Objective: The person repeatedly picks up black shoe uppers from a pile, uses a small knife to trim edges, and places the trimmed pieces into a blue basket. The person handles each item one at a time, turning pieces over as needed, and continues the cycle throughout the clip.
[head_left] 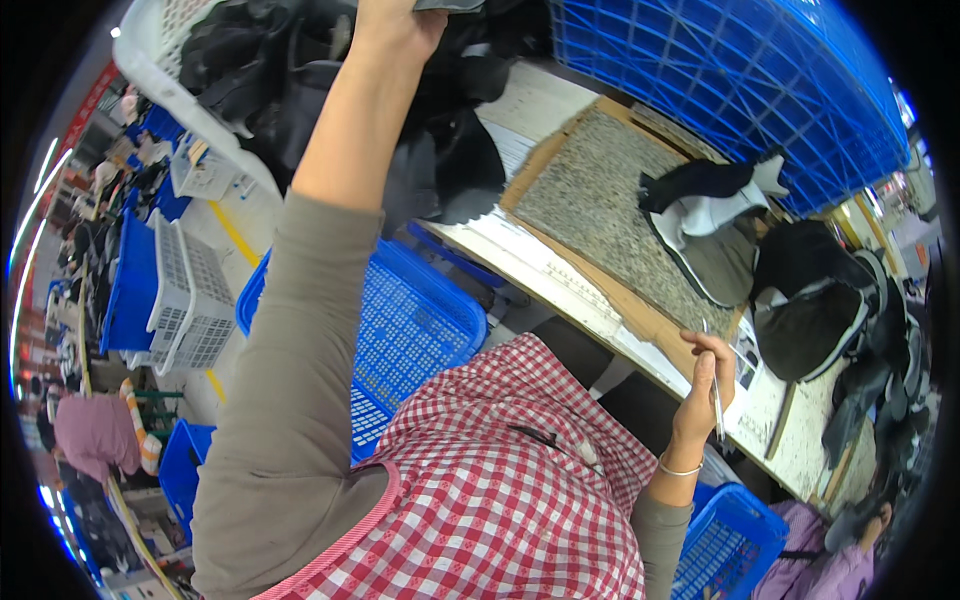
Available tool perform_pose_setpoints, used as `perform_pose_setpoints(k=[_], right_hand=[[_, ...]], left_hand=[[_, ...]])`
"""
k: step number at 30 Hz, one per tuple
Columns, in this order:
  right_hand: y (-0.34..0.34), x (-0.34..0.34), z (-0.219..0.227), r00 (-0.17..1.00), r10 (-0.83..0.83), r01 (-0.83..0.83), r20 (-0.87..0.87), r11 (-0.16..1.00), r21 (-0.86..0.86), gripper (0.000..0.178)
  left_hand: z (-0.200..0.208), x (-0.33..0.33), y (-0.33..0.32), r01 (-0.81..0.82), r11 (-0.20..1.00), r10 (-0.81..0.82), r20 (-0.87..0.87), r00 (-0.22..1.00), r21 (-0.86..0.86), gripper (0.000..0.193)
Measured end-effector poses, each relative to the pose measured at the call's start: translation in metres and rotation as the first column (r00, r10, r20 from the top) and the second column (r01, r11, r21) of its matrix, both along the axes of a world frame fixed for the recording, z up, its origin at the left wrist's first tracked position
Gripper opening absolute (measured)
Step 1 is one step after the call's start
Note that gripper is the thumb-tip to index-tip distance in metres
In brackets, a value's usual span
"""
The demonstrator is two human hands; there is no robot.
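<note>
My left hand [400, 28] reaches far forward to the top edge, where its fingers are partly cut off. It appears closed on a dark grey piece of material [450, 5], above a pile of black pieces [440, 165]. My right hand [703, 392] is over the table's near edge, closed around a slim silver pen-like tool [717, 408] held nearly upright. Beyond it, a black, white and grey-brown shoe upper [715, 245] lies on a speckled grey board [600, 190]. Another dark shoe upper [810, 320] rests to its right.
A white basket [190, 115] stands by the black pile. A large blue crate [740, 80] rises behind the board. Blue baskets [425, 305] [735, 540] sit below the table. More dark pieces [870, 400] hang at the right. Other people [95, 435] [815, 560] are nearby.
</note>
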State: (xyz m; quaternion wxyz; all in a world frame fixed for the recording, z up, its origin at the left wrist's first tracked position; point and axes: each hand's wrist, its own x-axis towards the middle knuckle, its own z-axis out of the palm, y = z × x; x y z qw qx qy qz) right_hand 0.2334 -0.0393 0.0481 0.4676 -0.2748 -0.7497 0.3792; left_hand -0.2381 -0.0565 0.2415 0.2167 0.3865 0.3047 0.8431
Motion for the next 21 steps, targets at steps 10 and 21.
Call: perform_pose_setpoints(k=[10,21], right_hand=[[0.042,-0.118,0.001,0.988,0.154,-0.152,0.013,0.982,-0.114,0.053],[0.087,-0.177,-0.028,0.903,-0.134,-0.080,-0.408,0.881,-0.466,0.034]], left_hand=[[-0.099,0.175,0.033,0.115,0.918,-0.229,-0.270,0.935,-0.380,0.024],[-0.136,0.119,-0.029,-0.586,0.791,0.236,-0.797,0.556,-0.175,0.045]])
